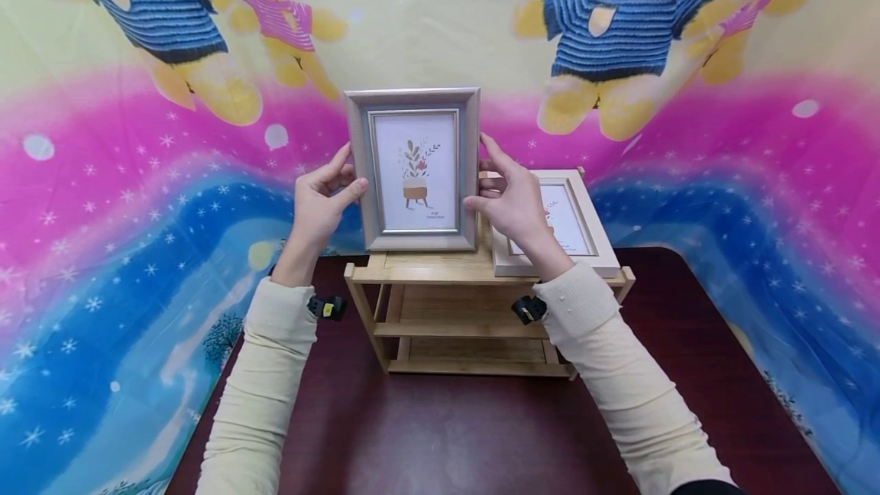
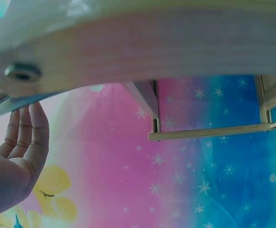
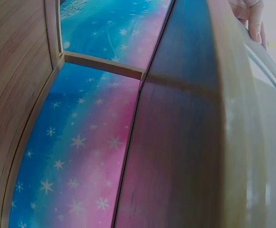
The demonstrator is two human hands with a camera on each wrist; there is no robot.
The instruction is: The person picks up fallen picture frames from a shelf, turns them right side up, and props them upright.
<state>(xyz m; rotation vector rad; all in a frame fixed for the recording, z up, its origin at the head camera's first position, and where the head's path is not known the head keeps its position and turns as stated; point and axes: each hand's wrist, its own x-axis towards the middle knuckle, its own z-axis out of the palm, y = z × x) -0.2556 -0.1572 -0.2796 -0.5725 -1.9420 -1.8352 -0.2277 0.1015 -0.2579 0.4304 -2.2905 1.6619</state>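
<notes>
A silver-grey picture frame (image 1: pixel 469 128) with a potted-plant print stands nearly upright over the left part of a wooden shelf rack's top (image 1: pixel 426 262). My left hand (image 1: pixel 315 201) holds its left side, thumb at the front edge and fingers at the side. On the opposite side my right hand (image 1: pixel 517 205) grips it, thumb on the lower front. In the left wrist view, the left hand (image 2: pixel 16 161) has its fingertips against the frame's edge. The right wrist view shows only part of a hand (image 3: pixel 251 16). Whether the frame's bottom touches the shelf, I cannot tell.
A cream picture frame (image 1: pixel 605 254) lies flat on the rack's right side, partly behind my right hand. Lower tiers (image 1: pixel 467 329) sit beneath the top. The rack stands on a dark red table (image 1: pixel 474 434), with a teddy-bear printed cloth (image 1: pixel 426 14) behind and at both sides.
</notes>
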